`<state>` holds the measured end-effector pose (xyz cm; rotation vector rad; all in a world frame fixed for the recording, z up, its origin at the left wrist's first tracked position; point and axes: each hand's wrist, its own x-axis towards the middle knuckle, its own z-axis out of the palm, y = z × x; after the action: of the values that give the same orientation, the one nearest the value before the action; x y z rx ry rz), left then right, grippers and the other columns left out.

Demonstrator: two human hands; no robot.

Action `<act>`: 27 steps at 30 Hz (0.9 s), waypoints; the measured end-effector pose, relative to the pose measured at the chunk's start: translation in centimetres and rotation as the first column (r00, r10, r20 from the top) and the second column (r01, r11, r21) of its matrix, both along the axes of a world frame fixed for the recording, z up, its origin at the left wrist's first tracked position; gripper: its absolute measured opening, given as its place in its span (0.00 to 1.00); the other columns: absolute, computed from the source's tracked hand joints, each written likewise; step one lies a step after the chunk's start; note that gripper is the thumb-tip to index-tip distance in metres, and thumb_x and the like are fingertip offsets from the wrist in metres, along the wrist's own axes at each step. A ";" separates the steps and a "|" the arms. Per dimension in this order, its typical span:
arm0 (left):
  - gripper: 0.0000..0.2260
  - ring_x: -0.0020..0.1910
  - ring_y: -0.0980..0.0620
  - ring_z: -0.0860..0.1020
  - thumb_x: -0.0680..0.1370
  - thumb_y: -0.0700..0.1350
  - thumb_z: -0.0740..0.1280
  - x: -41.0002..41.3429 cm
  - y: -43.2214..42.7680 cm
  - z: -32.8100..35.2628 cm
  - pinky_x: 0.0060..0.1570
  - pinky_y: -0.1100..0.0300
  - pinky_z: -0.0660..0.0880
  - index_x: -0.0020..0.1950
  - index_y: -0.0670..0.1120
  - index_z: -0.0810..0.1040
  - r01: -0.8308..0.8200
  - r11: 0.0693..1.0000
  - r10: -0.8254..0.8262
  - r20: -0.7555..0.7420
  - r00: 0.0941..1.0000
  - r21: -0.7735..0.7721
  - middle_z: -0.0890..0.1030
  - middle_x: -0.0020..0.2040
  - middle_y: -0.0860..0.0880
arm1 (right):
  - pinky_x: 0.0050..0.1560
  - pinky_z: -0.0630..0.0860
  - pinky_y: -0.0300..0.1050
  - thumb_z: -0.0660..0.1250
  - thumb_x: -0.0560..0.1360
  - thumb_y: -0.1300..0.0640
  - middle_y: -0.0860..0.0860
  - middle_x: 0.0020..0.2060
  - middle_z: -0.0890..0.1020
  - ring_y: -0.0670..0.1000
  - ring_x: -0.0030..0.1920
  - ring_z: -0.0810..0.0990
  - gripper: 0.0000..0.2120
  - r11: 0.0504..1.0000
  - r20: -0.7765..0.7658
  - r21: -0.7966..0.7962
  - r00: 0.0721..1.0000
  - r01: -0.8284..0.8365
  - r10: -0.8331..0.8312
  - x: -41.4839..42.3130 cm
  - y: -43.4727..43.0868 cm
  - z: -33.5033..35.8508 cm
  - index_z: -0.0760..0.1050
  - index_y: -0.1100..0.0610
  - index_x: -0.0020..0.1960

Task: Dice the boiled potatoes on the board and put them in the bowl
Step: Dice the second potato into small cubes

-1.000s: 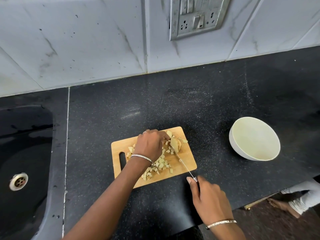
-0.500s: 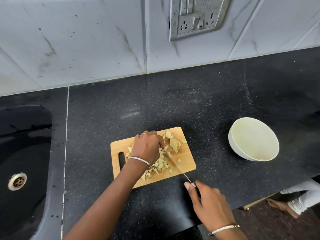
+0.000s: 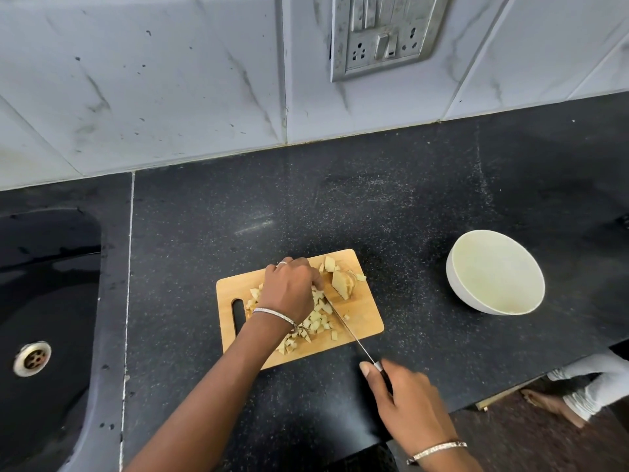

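On the black speckled stone counter (image 3: 340, 206), a pale wooden chopping board (image 3: 366, 313) carries a heap of small yellow potato dice (image 3: 318, 320) and one larger uncut potato chunk (image 3: 342, 284) at its far right corner. The left hand (image 3: 289, 287) arches over the dice, fingers curled under; I cannot tell whether they pinch anything. The right hand (image 3: 408, 400) grips the thin-bladed knife (image 3: 350, 332), whose tip lies beside the chunk. Best to tuck the fingertips back and cut straight down in even slices. The round white bowl (image 3: 456, 291) sits empty, well apart.
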<state>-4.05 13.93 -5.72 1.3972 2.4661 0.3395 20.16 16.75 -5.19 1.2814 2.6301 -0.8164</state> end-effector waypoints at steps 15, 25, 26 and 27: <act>0.08 0.56 0.60 0.73 0.78 0.52 0.64 0.0 -1.3 1.6 0.58 0.55 0.60 0.55 0.61 0.80 0.346 0.938 -0.347 0.029 0.937 0.039 0.81 0.52 0.62 | 0.35 0.75 0.49 0.50 0.74 0.27 0.48 0.26 0.74 0.49 0.29 0.74 0.27 0.996 -0.055 0.028 0.995 -0.079 0.081 -0.7 3.2 2.9 0.67 0.50 0.40; 0.08 0.52 0.54 0.81 0.77 0.50 0.68 -2.3 -1.6 1.1 0.53 0.55 0.76 0.55 0.54 0.83 0.174 0.966 -0.197 0.107 0.974 0.192 0.84 0.53 0.58 | 0.31 0.65 0.42 0.55 0.72 0.26 0.49 0.25 0.73 0.45 0.26 0.70 0.31 0.989 -0.084 -0.102 0.991 -0.109 0.100 3.4 7.6 4.7 0.78 0.53 0.40; 0.07 0.50 0.55 0.81 0.78 0.49 0.68 -2.4 -1.3 1.3 0.50 0.54 0.78 0.54 0.54 0.83 0.138 0.964 -0.170 0.131 0.977 0.226 0.84 0.51 0.58 | 0.31 0.64 0.42 0.57 0.73 0.29 0.48 0.24 0.71 0.44 0.25 0.69 0.27 0.990 -0.097 -0.112 0.992 -0.088 0.077 3.6 7.8 4.9 0.79 0.51 0.40; 0.07 0.48 0.55 0.81 0.78 0.49 0.67 -2.4 -1.0 1.4 0.48 0.54 0.78 0.53 0.54 0.83 0.105 0.965 -0.141 0.138 0.980 0.242 0.84 0.49 0.58 | 0.31 0.64 0.42 0.59 0.73 0.31 0.46 0.23 0.70 0.44 0.25 0.68 0.24 0.990 -0.107 -0.117 0.992 -0.074 0.062 3.7 7.8 5.1 0.80 0.50 0.39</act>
<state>-6.49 12.97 -4.28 1.5436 2.2597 0.7023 23.90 24.52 -0.08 1.1422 2.6389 -1.0397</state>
